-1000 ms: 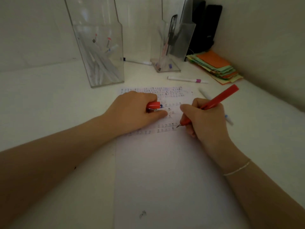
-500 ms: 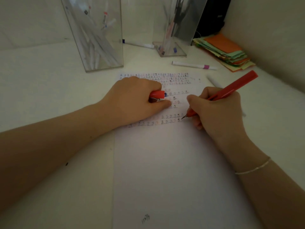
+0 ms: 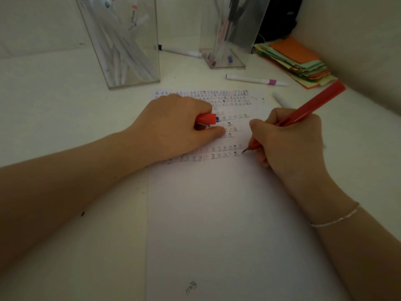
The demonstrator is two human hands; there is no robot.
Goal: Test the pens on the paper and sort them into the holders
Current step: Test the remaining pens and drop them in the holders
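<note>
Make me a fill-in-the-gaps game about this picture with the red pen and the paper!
1. The right hand holds a pen whose colour is ____.
2. The left hand grips the pen's red ____.
3. The pen's tip touches the ____, at the end of a row of small marks.
4. The marker lying near the clear holders has a band coloured ____.

Missing words: red, cap, paper, purple

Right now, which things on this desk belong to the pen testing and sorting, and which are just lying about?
Part of the job:
red pen in the right hand
red cap in the left hand
paper
left holder
right holder
loose purple-banded marker

Lying about:
stack of coloured paper
dark object behind it
</note>
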